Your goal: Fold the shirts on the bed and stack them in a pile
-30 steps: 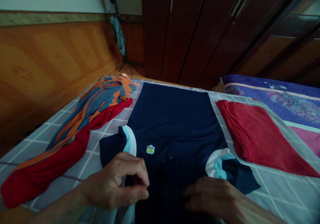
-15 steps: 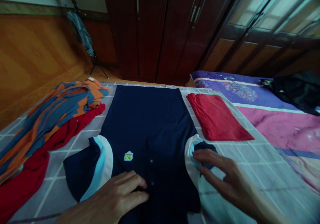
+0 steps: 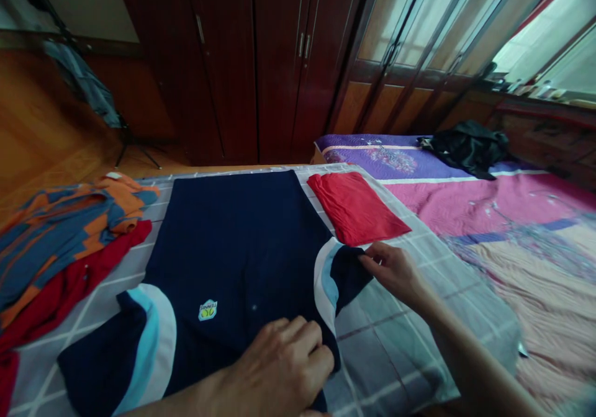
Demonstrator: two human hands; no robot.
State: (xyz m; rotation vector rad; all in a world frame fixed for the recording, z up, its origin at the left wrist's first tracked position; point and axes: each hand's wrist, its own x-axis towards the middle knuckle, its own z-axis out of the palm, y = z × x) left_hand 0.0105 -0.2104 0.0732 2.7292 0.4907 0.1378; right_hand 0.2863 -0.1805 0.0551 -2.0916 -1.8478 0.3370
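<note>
A navy short-sleeved shirt lies spread on the checked bedspread, its hem away from me. It has white and light-blue shoulder bands and a small tennis badge. My right hand pinches the cuff of the sleeve on the right, which is stretched outward. Across the upper part of the shirt rests my left hand, its fingers curled down onto the fabric near the right shoulder. That hand and forearm hide the collar area. The other sleeve lies flat on the left.
A folded red garment lies beyond the right sleeve. Orange-and-blue striped clothing and a red garment are heaped on the left. Another bed with a purple and pink cover holds a black garment. A dark wardrobe stands behind.
My right hand has taken hold of the sleeve cuff and drawn it outward, straightening the sleeve. My left hand has moved right across the shirt. The view has turned right.
</note>
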